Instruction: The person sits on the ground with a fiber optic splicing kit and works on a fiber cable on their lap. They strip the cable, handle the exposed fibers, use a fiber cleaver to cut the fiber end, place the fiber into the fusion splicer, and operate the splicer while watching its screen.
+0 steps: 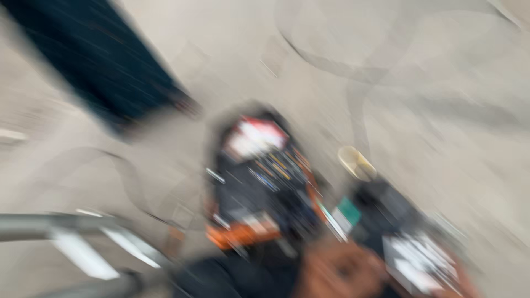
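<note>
Floor: pale grey concrete, smeared by heavy motion blur, crossed by faint dark curved marks.
Bag: black open tool bag with orange trim, on the floor at centre; red-and-white patch at its top edge, thin coloured tool handles inside, too blurred to tell apart.
Neighbours: second black case with white patches just right of the bag; small cream-coloured round object above it; green-and-white flat item between bag and case.
Metal: grey tube frame at lower left, near the bag.
Cloth: dark blue fabric shape at upper left, perhaps someone's leg; cannot tell.
Hand: brownish blurred shape at the bottom edge, just below the bag, probably a hand; which one, cannot tell.
Fingers: state not readable, whether wide, narrow or holding anything.
Risk: judged only, reaching into the bag during such fast head movement could snag a pointed tool or tip the bag toward the frame.
</note>
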